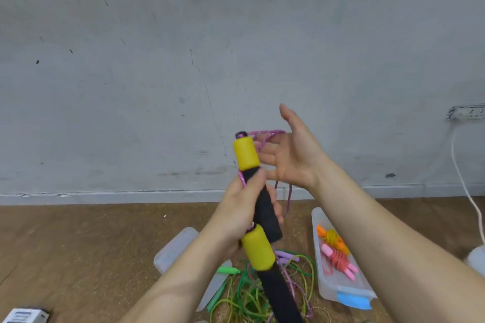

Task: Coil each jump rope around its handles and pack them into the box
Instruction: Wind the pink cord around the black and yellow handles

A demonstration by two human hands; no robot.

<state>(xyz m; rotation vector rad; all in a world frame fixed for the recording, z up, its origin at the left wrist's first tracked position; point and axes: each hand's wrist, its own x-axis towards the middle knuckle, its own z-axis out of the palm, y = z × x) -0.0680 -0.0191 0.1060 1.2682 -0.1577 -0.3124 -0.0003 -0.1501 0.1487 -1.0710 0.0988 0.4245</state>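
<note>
My left hand (241, 207) grips two yellow-and-black foam handles (262, 204) held side by side, one reaching higher than the other. Their thin pink rope (266, 136) leaves the top handle and loops over the fingers of my right hand (291, 157), which is spread open just right of the handles; more of the rope hangs below. A clear plastic box (341, 293) on the floor at right holds a coiled orange-and-yellow rope (332, 238) and a coiled pink rope (339, 261). Loose green ropes (244, 293) and purple handles (287, 257) lie tangled on the floor under my hands.
The clear box lid (174, 251) lies on the brown floor at left. A grey wall stands close ahead. A power strip (465, 112) with a white cable (464, 186) is at the right. A small printed packet (25, 315) sits at the bottom left corner.
</note>
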